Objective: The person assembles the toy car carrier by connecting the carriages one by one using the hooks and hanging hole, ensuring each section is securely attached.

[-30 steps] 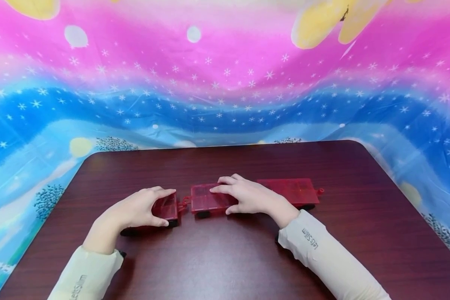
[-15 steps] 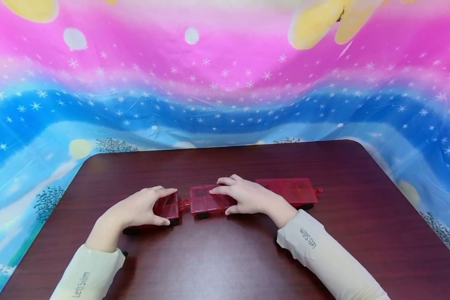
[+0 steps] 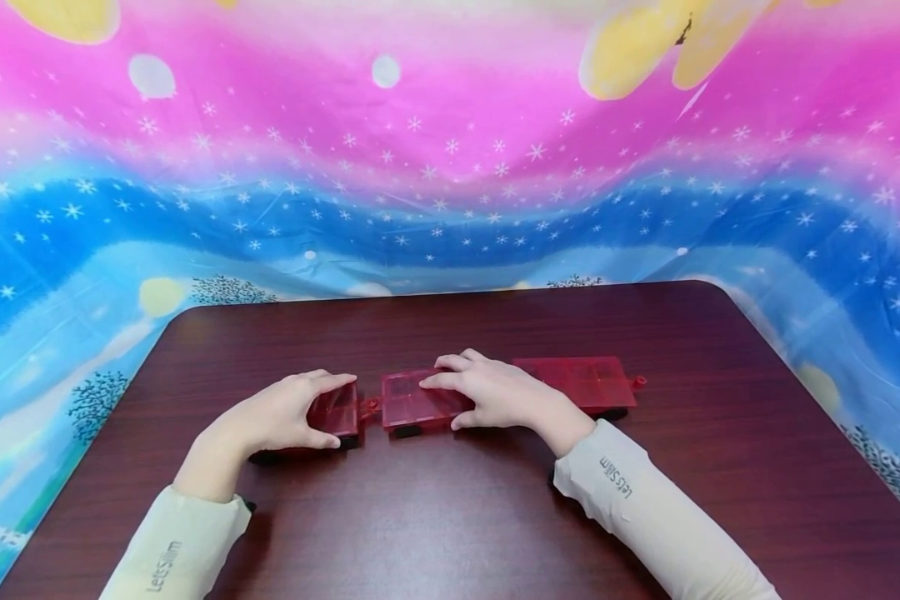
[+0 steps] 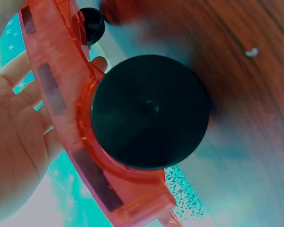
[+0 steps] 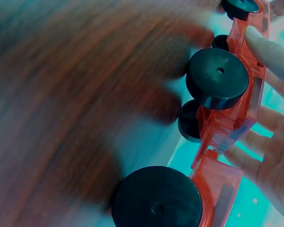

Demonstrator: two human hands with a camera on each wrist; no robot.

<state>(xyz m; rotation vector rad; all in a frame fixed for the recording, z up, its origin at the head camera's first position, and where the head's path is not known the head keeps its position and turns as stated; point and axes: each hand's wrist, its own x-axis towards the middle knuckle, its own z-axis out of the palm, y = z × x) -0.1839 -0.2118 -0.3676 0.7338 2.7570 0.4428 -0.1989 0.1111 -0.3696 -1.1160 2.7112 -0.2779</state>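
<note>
Three see-through red toy vehicles on black wheels stand in a row on the table. My left hand (image 3: pixel 277 412) grips the left one, a red toy car (image 3: pixel 336 408), thumb on its near side and fingers over its far edge. A large black wheel (image 4: pixel 151 112) on it fills the left wrist view. My right hand (image 3: pixel 502 392) holds the middle red toy wagon (image 3: pixel 408 400) between thumb and fingers, covering part of it. Small red coupling pieces (image 3: pixel 371 407) overlap between these two. Behind my right wrist sits a third red wagon (image 3: pixel 577 382), joined to the middle one.
The dark wood table (image 3: pixel 450 517) has rounded far corners. A patterned pink and blue cloth (image 3: pixel 450 167) hangs behind it and down both sides. A small red ring coupling (image 3: pixel 640 382) sticks out at the right end of the row.
My left hand has slid the left toy car slightly right, bringing its coupling piece over that of the middle wagon. The right hand and the other two wagons have barely moved.
</note>
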